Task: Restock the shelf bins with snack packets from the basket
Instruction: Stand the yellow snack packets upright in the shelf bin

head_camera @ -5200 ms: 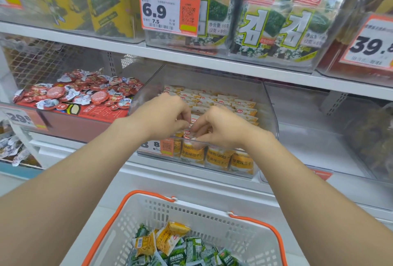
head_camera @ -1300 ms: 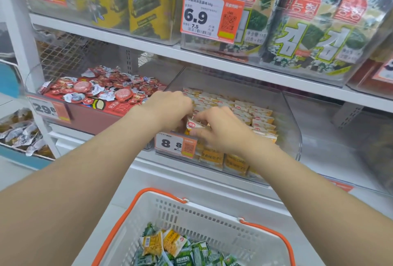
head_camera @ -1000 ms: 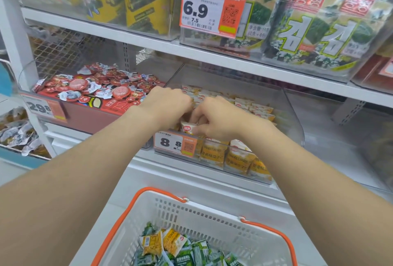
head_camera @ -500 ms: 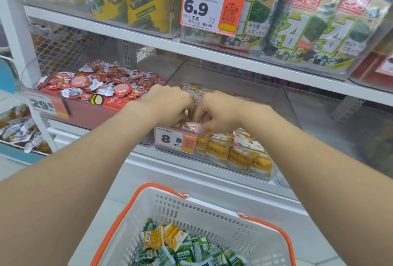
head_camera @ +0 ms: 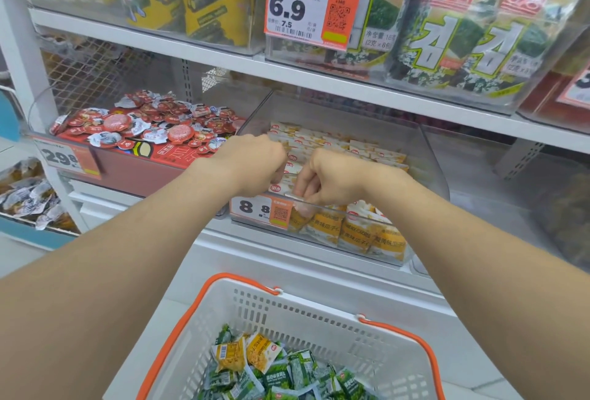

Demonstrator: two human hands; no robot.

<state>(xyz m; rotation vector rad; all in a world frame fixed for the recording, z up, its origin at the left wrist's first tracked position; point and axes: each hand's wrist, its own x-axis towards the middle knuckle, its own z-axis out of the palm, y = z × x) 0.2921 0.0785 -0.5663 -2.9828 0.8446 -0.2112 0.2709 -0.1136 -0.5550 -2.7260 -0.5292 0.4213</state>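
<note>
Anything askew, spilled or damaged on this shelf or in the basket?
Nothing spilled or torn. Only the front-row yellow packets lean unevenly against the front wall of the clear bin, while the rows behind lie in tidy lines. The basket holds a loose jumble of green and yellow packets.

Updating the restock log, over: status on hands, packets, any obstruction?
Both in the clear bin: left hand, right hand, fingers curled on yellow packets. More packets wait in the basket, mostly green. Nothing blocks the bin.

Bright, even light; glare on clear bin (head_camera: 424, 157) fronts; wide-angle bend at edges; slightly soft.
</note>
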